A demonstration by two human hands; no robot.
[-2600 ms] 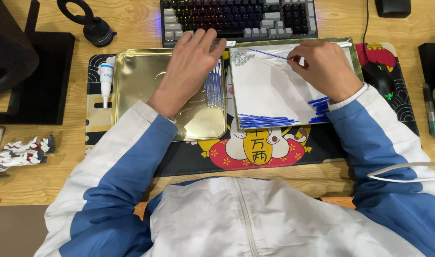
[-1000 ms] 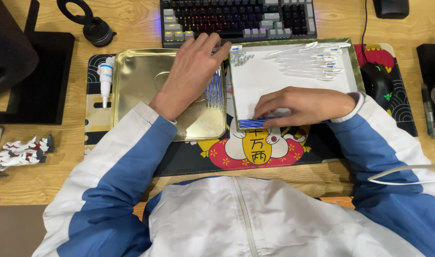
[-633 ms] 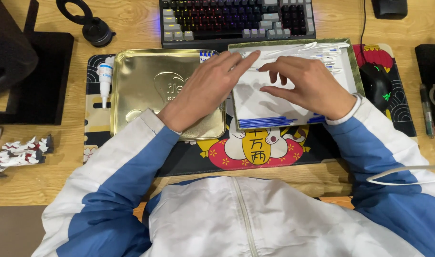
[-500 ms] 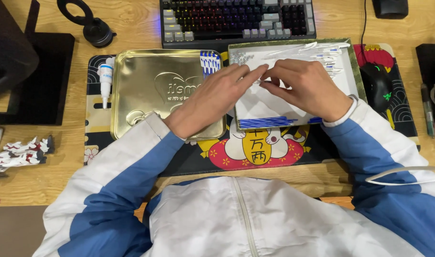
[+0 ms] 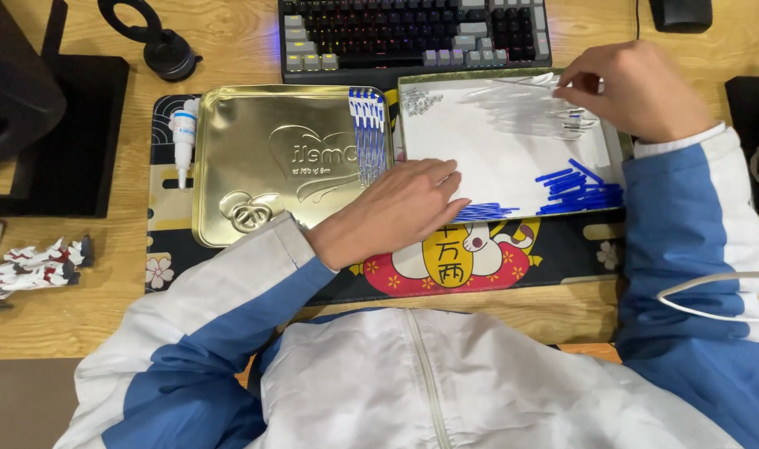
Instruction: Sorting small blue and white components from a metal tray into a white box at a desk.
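A shallow tray lined with white paper (image 5: 479,154) lies on the desk mat. On it are a pile of clear plastic tubes (image 5: 525,108) at the top and small blue sticks (image 5: 581,187) at the lower right. My right hand (image 5: 641,91) reaches over the tray's top right corner and pinches a clear tube between thumb and forefinger. My left hand (image 5: 396,208) rests palm down on the tray's lower left edge, its fingertips beside a few more blue sticks (image 5: 489,210). Its palm side is hidden. A row of blue-and-white pieces (image 5: 367,125) lies on the gold tin lid (image 5: 263,166).
A backlit keyboard (image 5: 413,33) sits behind the tray and tin. A white glue tube (image 5: 182,137) lies left of the tin, a black stand (image 5: 55,125) and a ring-shaped holder (image 5: 151,41) beyond. Red-and-white scraps (image 5: 30,266) lie far left. A white cable (image 5: 712,291) crosses my right sleeve.
Both hands were together over the middle of the tray. My right hand has gone up to the clear tubes, and my left hand has dropped to the tray's lower left edge.
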